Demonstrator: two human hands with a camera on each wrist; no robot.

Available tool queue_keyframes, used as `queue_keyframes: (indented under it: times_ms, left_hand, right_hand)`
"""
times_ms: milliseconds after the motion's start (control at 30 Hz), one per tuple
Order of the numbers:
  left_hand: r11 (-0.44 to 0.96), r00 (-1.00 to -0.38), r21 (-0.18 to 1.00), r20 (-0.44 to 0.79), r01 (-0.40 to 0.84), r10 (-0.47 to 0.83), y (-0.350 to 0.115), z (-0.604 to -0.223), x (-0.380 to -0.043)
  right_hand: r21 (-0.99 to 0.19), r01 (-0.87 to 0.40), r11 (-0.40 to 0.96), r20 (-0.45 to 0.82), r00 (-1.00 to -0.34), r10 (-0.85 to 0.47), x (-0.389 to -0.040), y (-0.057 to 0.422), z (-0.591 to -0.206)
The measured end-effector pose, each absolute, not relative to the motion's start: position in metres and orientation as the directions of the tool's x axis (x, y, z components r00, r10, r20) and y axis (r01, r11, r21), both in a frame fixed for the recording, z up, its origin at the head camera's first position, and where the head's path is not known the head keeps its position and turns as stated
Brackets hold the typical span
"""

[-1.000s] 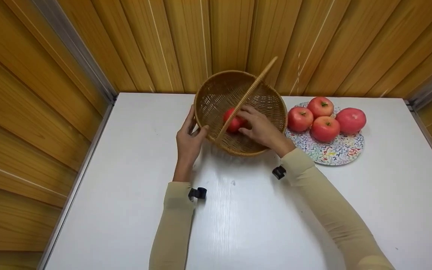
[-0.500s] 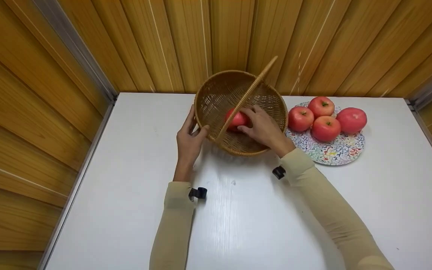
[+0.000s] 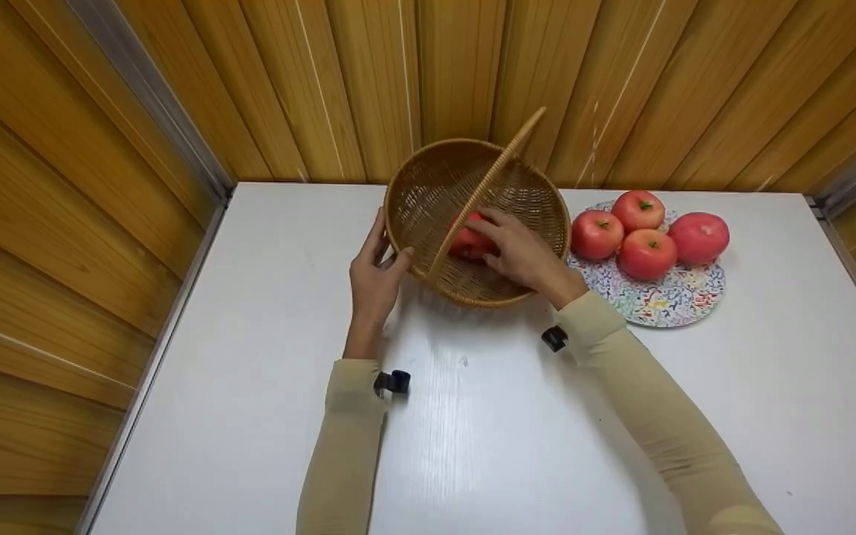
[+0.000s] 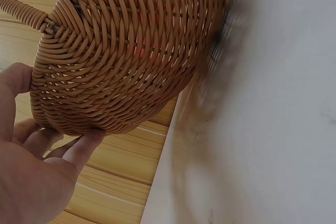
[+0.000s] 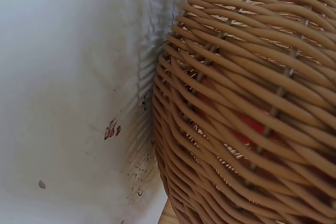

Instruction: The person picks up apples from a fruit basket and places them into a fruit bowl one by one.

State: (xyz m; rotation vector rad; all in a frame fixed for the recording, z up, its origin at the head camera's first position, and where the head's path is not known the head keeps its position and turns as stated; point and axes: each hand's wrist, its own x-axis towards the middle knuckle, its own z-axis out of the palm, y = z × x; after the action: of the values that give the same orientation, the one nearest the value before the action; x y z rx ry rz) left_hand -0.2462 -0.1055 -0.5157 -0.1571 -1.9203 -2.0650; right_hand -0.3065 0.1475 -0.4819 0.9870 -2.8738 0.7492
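A round wicker basket (image 3: 420, 197) with an arched handle stands near the table's back edge. My left hand (image 3: 374, 282) grips its left rim, thumb over the edge and fingers against the outer wall, as the left wrist view also shows (image 4: 47, 166). Inside the basket, my right hand (image 3: 521, 253) holds a red apple (image 3: 467, 245), with fingers over its top and the thumb on the near side. The handle and those fingers cover part of the apple. From the right wrist, the woven wall (image 5: 247, 87) hides the hand, and only red shows through the gaps.
To the basket's right lies a speckled, colourful round plate (image 3: 666, 308) bearing several red apples (image 3: 647, 254). The rightmost fruit (image 3: 699, 238) shows no stem. A wood-panelled wall (image 3: 458, 67) rises behind the white table (image 3: 465, 446).
Inside the basket, the right hand's fingers have shifted on the apple and now cover more of its top. The handle has tipped very slightly. The left hand stays on the rim.
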Motion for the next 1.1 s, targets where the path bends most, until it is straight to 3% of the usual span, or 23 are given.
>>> queue_keyframes:
  times_ms: [300,667,1100]
  left_hand:
    - [-0.076,-0.95,0.957,0.266,0.281,-0.166,-0.106,-0.5169,-0.2462]
    - [-0.04,-0.947,0.957,0.277,0.287,-0.161,-0.1051,-0.5139,-0.2447]
    - [-0.034,-0.947,0.958,0.277,0.286,-0.164,-0.105,-0.5149,-0.2459]
  right_hand:
    - [-0.45,-0.484,0.751,0.167,-0.872,-0.461,-0.3073,0.1468,-0.4805]
    - [-0.457,-0.499,0.736,0.06,-0.843,-0.534,-0.3081,0.1462,-0.4837]
    - [-0.481,-0.455,0.75,0.091,-0.876,-0.473,-0.3082,0.1457,-0.4832]
